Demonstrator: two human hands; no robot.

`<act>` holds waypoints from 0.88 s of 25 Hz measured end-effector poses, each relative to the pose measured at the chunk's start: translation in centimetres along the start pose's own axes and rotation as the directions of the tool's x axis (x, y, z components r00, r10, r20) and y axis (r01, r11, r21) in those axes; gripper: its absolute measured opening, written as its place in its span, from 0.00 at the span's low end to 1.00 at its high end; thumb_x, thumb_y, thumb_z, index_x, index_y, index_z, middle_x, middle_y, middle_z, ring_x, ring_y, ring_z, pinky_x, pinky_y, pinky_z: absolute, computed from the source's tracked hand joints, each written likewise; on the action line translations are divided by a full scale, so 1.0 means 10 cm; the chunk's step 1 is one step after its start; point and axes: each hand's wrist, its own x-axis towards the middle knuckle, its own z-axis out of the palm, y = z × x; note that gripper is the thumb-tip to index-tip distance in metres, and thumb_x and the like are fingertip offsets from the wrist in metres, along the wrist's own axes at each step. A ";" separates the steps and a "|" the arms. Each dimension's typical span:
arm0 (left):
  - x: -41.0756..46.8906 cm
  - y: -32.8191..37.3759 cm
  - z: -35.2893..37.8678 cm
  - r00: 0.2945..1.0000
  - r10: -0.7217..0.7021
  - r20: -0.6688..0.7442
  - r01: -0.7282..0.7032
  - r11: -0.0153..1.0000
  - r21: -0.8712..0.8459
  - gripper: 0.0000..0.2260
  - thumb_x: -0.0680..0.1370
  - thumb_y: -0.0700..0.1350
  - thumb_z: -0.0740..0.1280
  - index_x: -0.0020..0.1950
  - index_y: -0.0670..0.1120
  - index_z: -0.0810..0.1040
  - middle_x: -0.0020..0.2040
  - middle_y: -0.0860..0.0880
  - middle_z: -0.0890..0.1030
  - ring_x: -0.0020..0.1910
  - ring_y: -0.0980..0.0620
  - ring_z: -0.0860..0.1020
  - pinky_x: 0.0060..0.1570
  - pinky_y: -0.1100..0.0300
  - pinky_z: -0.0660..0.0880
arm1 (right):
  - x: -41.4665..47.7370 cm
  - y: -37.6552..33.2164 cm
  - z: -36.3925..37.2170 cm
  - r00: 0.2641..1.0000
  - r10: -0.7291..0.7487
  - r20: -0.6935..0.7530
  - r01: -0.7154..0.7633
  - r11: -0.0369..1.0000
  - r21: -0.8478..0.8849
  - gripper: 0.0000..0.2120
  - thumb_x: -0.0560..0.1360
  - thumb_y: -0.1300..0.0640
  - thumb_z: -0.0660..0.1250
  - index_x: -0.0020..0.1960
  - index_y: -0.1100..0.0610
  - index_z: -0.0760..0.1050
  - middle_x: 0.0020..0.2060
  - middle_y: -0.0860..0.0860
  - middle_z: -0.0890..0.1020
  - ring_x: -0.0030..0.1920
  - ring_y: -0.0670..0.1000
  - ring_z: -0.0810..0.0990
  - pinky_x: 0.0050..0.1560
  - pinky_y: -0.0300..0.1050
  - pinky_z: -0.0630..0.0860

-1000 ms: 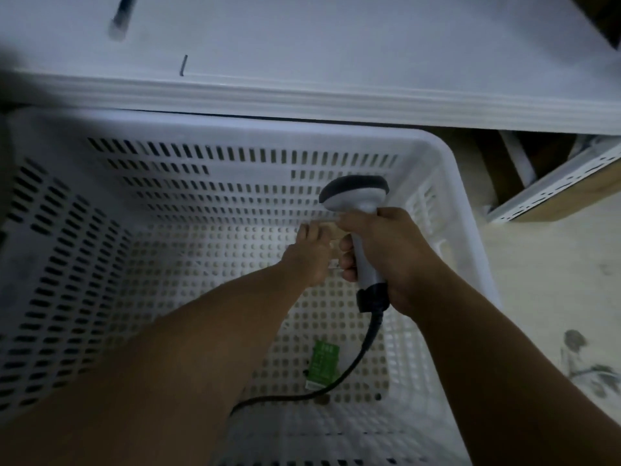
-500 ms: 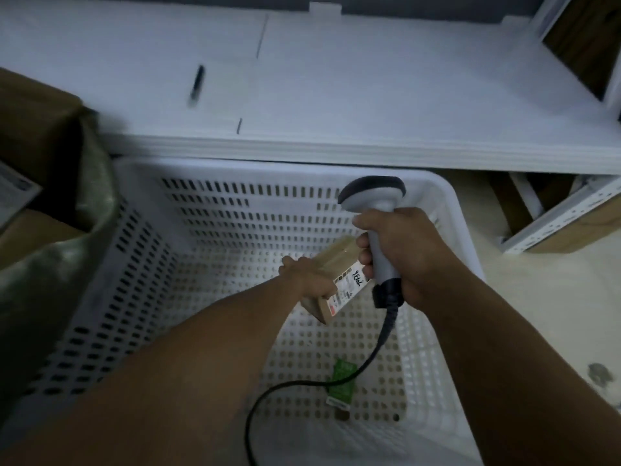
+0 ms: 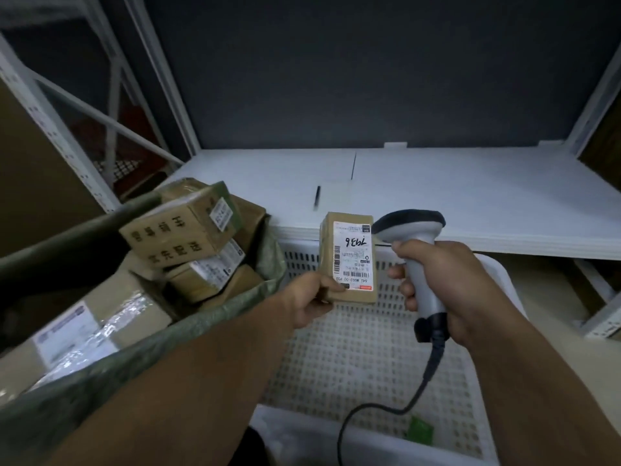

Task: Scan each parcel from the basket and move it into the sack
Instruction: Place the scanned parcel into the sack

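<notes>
parcel [image 3: 347, 257] | lifted out of basket [image 3: 500, 280] | label now upright | scanner [image 3: 408, 227] raised alongside

Matt cardboard parcel [image 3: 347, 257], perforated plastic basket [image 3: 353, 348], seemingly woven sack [image 3: 208, 327], smooth plastic scanner [image 3: 416, 250].

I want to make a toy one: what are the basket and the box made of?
Basket: looks like white moulded plastic, matte, full of regular holes. Box: seems to be brown cardboard, dull, with a white paper label stuck on.
</notes>
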 end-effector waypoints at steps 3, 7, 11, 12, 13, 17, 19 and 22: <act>-0.19 -0.02 -0.18 0.998 0.053 -0.040 -0.055 0.996 -0.073 0.16 0.75 0.34 0.70 0.63 0.41 0.81 0.56 0.47 0.86 0.59 0.50 0.82 0.59 0.59 0.76 | -0.15 -0.01 0.13 0.998 -0.001 0.063 0.002 1.000 -0.026 0.10 0.79 0.58 0.69 0.53 0.64 0.79 0.32 0.57 0.83 0.24 0.51 0.72 0.25 0.42 0.70; -0.19 0.00 -0.30 0.974 0.131 -0.187 -0.163 0.973 -0.167 0.22 0.71 0.31 0.73 0.65 0.39 0.78 0.55 0.43 0.86 0.53 0.46 0.86 0.43 0.59 0.82 | -0.18 -0.03 0.18 0.993 0.002 0.117 0.008 0.996 -0.085 0.10 0.79 0.56 0.70 0.51 0.64 0.78 0.29 0.56 0.79 0.24 0.51 0.72 0.25 0.43 0.69; -0.03 0.06 -0.29 0.931 0.198 -0.307 -0.276 0.931 -0.238 0.24 0.69 0.28 0.74 0.64 0.38 0.77 0.55 0.41 0.86 0.51 0.43 0.86 0.46 0.55 0.84 | -0.13 -0.13 0.10 0.989 0.014 0.148 0.000 0.995 -0.098 0.08 0.79 0.56 0.70 0.48 0.62 0.77 0.29 0.55 0.76 0.24 0.51 0.72 0.24 0.43 0.69; 0.03 0.07 -0.28 0.924 0.213 -0.316 -0.297 0.923 -0.245 0.23 0.70 0.27 0.73 0.63 0.37 0.77 0.55 0.41 0.86 0.52 0.43 0.86 0.50 0.52 0.84 | -0.11 -0.15 0.07 0.988 0.019 0.151 -0.004 0.995 -0.099 0.08 0.79 0.56 0.70 0.48 0.62 0.77 0.29 0.54 0.76 0.24 0.50 0.72 0.24 0.42 0.69; 0.11 0.08 -0.25 0.919 0.225 -0.323 -0.311 0.918 -0.247 0.22 0.70 0.27 0.73 0.63 0.37 0.77 0.55 0.41 0.86 0.53 0.42 0.85 0.53 0.51 0.83 | -0.07 -0.16 0.03 0.989 0.024 0.148 -0.009 0.995 -0.103 0.08 0.79 0.56 0.70 0.47 0.62 0.77 0.29 0.54 0.76 0.24 0.50 0.72 0.24 0.42 0.70; 0.30 0.09 -0.24 0.914 0.243 -0.324 -0.343 0.890 -0.299 0.19 0.71 0.27 0.71 0.61 0.35 0.78 0.56 0.38 0.85 0.54 0.40 0.85 0.54 0.49 0.83 | 0.00 -0.21 -0.04 0.987 0.036 0.154 -0.015 0.990 -0.137 0.09 0.79 0.56 0.69 0.47 0.62 0.77 0.29 0.54 0.76 0.25 0.50 0.73 0.25 0.42 0.71; 0.38 0.09 -0.24 0.915 0.231 -0.330 -0.338 0.886 -0.318 0.19 0.72 0.27 0.71 0.62 0.35 0.78 0.55 0.39 0.86 0.53 0.41 0.85 0.53 0.50 0.84 | 0.03 -0.21 -0.09 0.989 0.032 0.143 -0.011 0.989 -0.147 0.09 0.79 0.56 0.69 0.47 0.62 0.77 0.29 0.54 0.76 0.25 0.50 0.73 0.25 0.42 0.71; 0.45 0.06 -0.25 0.930 0.206 -0.305 -0.298 0.907 -0.297 0.16 0.73 0.29 0.70 0.60 0.35 0.80 0.52 0.40 0.87 0.48 0.44 0.87 0.42 0.56 0.84 | 0.06 -0.21 -0.13 0.992 0.040 0.121 -0.021 0.988 -0.153 0.10 0.79 0.55 0.70 0.46 0.62 0.77 0.29 0.54 0.76 0.24 0.50 0.73 0.25 0.42 0.71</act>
